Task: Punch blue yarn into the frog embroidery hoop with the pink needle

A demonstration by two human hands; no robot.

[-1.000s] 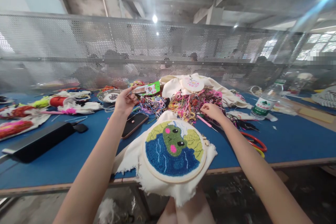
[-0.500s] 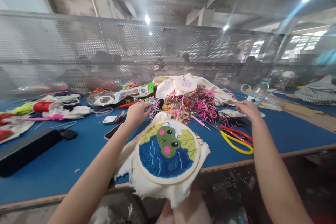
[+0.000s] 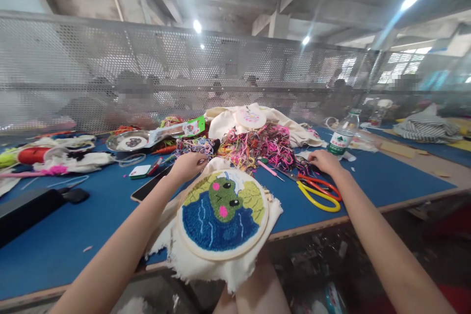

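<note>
A round embroidery hoop with a green frog on blue and yellow tufting lies in white cloth over the table's front edge and my lap. My left hand rests at the cloth's top edge, fingers curled down; what they pinch is hidden. My right hand lies on the blue table, fingers bent over dark threads beside the blades of the scissors with yellow and red handles. A pink-handled needle tool lies between my hands, and a heap of pink and yellow yarn sits behind it.
Behind the yarn is cream cloth with a small hoop. A water bottle stands at right. A phone, a black case, a metal dish and a green package lie left. A perforated metal screen backs the table; people sit behind it.
My left hand came down from the green package to the cloth's top edge. My right hand swung out right, then came back beside the scissors. The view turned right.
</note>
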